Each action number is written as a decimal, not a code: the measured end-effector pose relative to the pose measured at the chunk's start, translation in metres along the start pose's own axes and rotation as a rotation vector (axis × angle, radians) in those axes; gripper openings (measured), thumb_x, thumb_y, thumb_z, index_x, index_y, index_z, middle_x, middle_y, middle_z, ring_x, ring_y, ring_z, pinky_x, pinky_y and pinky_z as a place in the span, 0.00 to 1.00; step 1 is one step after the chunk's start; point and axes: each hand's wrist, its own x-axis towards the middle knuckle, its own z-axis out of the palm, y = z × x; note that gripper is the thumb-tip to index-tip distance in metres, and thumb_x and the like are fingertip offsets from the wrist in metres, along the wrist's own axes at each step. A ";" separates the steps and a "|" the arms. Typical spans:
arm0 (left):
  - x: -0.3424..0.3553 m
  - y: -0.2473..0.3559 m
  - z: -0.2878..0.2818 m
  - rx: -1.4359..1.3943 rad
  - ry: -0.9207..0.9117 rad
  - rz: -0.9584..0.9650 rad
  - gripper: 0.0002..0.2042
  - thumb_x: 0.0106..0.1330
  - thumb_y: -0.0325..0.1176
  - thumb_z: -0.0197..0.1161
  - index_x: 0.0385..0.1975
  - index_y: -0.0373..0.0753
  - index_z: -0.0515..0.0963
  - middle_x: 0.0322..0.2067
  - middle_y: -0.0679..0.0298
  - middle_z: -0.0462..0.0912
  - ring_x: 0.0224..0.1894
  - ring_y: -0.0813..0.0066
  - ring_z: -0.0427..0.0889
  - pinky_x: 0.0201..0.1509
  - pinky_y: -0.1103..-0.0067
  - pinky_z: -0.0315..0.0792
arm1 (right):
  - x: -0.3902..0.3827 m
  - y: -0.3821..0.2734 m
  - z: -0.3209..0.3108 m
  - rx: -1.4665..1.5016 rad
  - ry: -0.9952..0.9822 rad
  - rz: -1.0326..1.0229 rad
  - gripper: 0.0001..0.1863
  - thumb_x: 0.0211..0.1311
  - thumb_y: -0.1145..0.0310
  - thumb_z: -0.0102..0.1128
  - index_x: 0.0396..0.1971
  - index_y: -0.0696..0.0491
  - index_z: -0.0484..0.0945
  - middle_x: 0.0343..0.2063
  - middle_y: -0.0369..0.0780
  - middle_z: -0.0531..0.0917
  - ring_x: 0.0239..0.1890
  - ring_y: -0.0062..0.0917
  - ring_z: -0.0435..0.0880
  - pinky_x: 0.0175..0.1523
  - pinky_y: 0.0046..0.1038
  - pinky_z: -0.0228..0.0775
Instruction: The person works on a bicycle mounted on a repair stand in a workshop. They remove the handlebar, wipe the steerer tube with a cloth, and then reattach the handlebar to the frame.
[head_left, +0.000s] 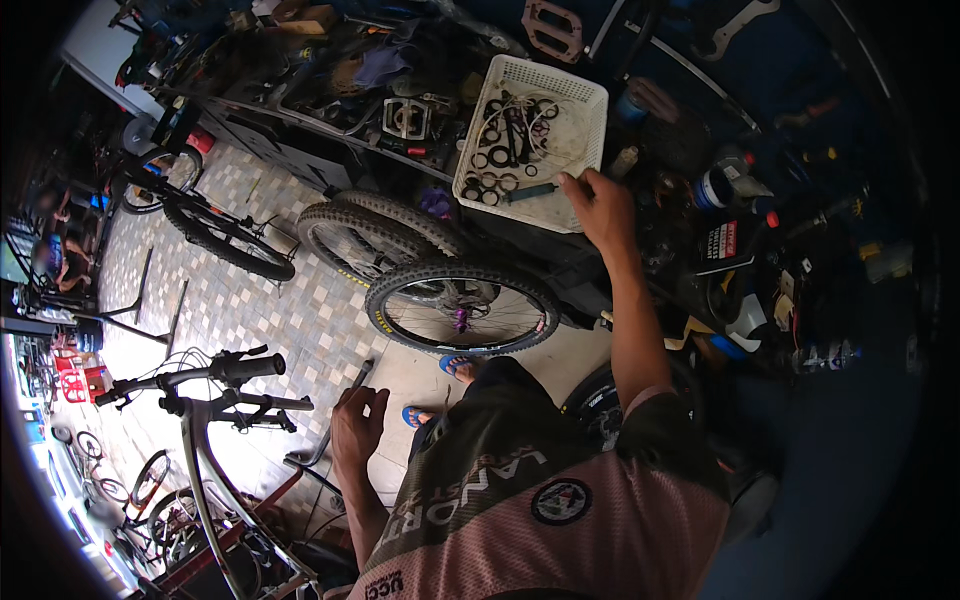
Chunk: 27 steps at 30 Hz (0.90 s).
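Note:
My right hand (600, 208) reaches over the near right edge of a white plastic basket (585, 160). Its thumb and fingers are pinched together, close to the end of a slim dark-green tool (530, 192) lying in the basket; whether they touch it, I cannot tell. Several dark rings (497, 156) and small metal parts lie in the basket too. My left hand (358, 428) is held low in front of me, its fingers curled in toward the thumb. What it holds, if anything, is hidden. To its left is the black handlebar (225, 370) of a silver bike frame (200, 440).
Wheels with knobby tyres (462, 310) lean below the cluttered workbench (300, 95). A metal pedal (406, 120) lies left of the basket; bottles and tools crowd its right. Another bicycle (225, 225) is on the tiled floor (300, 310). People (70, 250) are at far left.

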 end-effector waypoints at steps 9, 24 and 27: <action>-0.018 0.019 -0.005 -0.184 0.166 -0.054 0.03 0.72 0.24 0.63 0.38 0.33 0.84 0.19 0.58 0.81 0.24 0.57 0.84 0.30 0.68 0.77 | -0.073 0.009 0.016 0.147 0.256 -0.142 0.23 0.66 0.65 0.70 0.60 0.47 0.80 0.43 0.41 0.85 0.39 0.36 0.86 0.45 0.35 0.78; 0.006 0.043 0.174 -1.355 -0.215 0.032 0.44 0.77 0.70 0.37 0.74 0.33 0.63 0.68 0.49 0.74 0.71 0.55 0.70 0.77 0.56 0.59 | -0.261 -0.041 0.135 0.567 -0.173 -0.805 0.26 0.74 0.50 0.58 0.64 0.48 0.78 0.66 0.48 0.77 0.69 0.48 0.74 0.70 0.49 0.63; 0.027 0.104 0.116 -1.787 -0.412 -0.267 0.47 0.76 0.73 0.33 0.71 0.30 0.67 0.63 0.48 0.80 0.66 0.54 0.76 0.74 0.57 0.64 | -0.238 0.022 0.168 0.626 -0.252 -0.463 0.25 0.76 0.48 0.57 0.61 0.50 0.81 0.53 0.48 0.86 0.55 0.41 0.86 0.56 0.41 0.76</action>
